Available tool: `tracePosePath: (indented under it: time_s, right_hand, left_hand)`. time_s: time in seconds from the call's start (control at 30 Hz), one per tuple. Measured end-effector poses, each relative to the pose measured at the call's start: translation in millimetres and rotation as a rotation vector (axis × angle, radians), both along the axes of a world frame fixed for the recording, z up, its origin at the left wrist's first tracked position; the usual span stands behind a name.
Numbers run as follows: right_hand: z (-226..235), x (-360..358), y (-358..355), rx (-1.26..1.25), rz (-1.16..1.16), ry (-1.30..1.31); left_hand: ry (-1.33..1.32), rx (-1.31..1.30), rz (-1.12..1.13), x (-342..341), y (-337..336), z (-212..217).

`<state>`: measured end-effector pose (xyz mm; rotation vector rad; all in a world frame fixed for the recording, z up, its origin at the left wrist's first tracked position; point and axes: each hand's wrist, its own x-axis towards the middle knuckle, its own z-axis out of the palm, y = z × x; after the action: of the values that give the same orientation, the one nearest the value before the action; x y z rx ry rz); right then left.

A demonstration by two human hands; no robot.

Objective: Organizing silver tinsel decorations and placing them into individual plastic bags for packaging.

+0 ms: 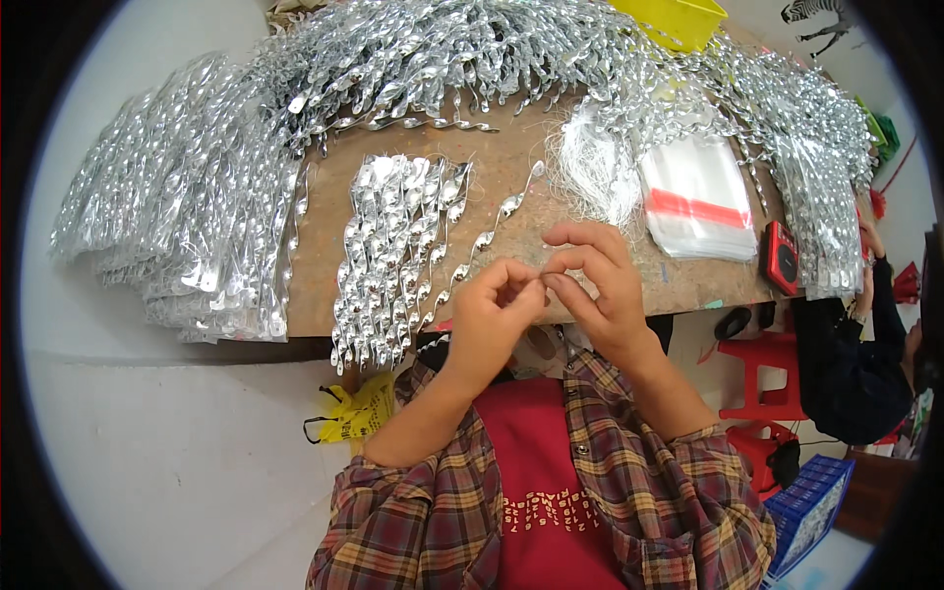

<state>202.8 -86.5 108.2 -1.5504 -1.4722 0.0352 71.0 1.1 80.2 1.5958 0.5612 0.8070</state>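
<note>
My left hand (500,310) is closed in a pinch at the table's front edge. Fingertip to fingertip with it, my right hand (602,295) pinches thumb against forefinger, its other fingers loosely bent. Whatever lies between the fingertips is too small to make out. Just beyond my left hand, a single twisted silver strip (484,239) lies slantwise on the table. To its left is a flat bundle of similar silver strips (388,251), the near ends hanging over the edge. A loose heap of fine white thread (600,167) lies beyond my right hand.
Silver strips (423,59) are heaped along the back of the brown table (329,187). Bagged strips (197,216) cover the left end. Clear plastic bags (700,211) and a red radio-like box (782,258) lie right. Another person (851,364) sits at the right, near red stools (762,374).
</note>
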Motion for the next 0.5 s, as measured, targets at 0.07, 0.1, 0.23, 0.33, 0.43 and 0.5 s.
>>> tracePosePath:
  time_s: [0.07, 0.1, 0.23, 0.33, 0.43, 0.5]
  right_hand:
    - [-5, 4, -2, 0.002, 0.027, 0.099]
    - [-7, 6, -3, 0.003, 0.055, 0.198]
    - [-6, 11, -3, 0.036, 0.111, 0.165]
    - [-8, 13, -4, 0.083, 0.171, 0.145]
    - [-14, 13, -7, 0.034, 0.184, 0.288]
    - [-20, 13, -9, -0.008, 0.13, 0.539]
  left_hand:
    - [-0.027, -0.748, -0.267, -5, 8, 16]
    - [-0.026, -0.748, -0.268, -5, 10, 15]
    - [-0.134, -0.902, -0.382, -6, 12, 8]
    - [-0.188, -0.909, -0.397, -4, 11, 6]
    - [-0.196, -0.853, -0.388, -5, 9, 7]
    - [-0.183, -0.814, -0.381, -4, 8, 12]
